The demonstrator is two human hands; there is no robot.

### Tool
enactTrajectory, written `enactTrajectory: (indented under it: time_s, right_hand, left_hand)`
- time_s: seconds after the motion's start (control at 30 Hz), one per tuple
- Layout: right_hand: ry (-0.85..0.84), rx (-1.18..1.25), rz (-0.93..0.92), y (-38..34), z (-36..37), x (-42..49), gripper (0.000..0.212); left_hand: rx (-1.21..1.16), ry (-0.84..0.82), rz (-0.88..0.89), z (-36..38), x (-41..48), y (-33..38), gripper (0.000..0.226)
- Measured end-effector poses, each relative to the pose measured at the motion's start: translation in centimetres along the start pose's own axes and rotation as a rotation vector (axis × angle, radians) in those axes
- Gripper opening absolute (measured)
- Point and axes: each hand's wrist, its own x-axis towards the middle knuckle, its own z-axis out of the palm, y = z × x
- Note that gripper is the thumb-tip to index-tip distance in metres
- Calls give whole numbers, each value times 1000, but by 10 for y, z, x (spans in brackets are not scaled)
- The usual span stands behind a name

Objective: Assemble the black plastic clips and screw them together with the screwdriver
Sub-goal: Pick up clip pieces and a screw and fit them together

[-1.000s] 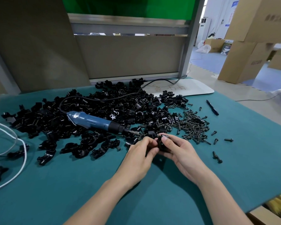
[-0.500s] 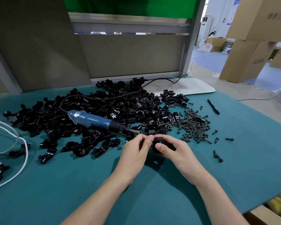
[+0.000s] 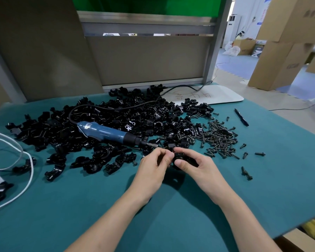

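Observation:
My right hand (image 3: 195, 166) grips a black plastic clip (image 3: 185, 158) just above the teal table. My left hand (image 3: 153, 166) meets it from the left, with its fingertips pinching at the clip's left end; what they pinch is hidden. A blue electric screwdriver (image 3: 107, 132) lies on a big pile of black clips (image 3: 116, 120) behind my hands, its bit pointing right toward them. A heap of black screws (image 3: 218, 139) lies to the right of the pile.
Several joined clips (image 3: 91, 162) lie left of my hands. White cables (image 3: 24, 160) run along the left edge. A black pen (image 3: 241, 117) and a white board (image 3: 207, 96) lie at the far right. Loose screws (image 3: 245, 172) sit right of my right hand. Cardboard boxes (image 3: 280, 51) stand beyond the table.
Both hands have stayed together on the clip and shifted slightly toward the pile; the fingers have turned a little on it. The screwdriver has not moved.

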Motion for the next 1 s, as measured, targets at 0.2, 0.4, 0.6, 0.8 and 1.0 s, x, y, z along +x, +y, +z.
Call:
enactTrajectory:
  time_s: [0.2, 0.4, 0.6, 0.8, 1.0]
  right_hand:
    - [-12, 177, 47, 2, 0, 1, 27]
    - [44, 74, -40, -4, 0, -3, 24]
    - [71, 5, -126, -2, 3, -3, 29]
    - [10, -145, -271, 0, 8, -5, 44]
    - [13, -171, -267, -3, 7, -5, 36]
  left_hand:
    - [187, 25, 153, -1, 1, -2, 7]
    - [31, -6, 76, -1, 1, -3, 7]
    - [-160, -309, -217, -18, 11, 15, 32]
    - [-234, -539, -486, -40, 12, 21, 37]
    - [-170, -493, -373, -35, 10, 17, 38]
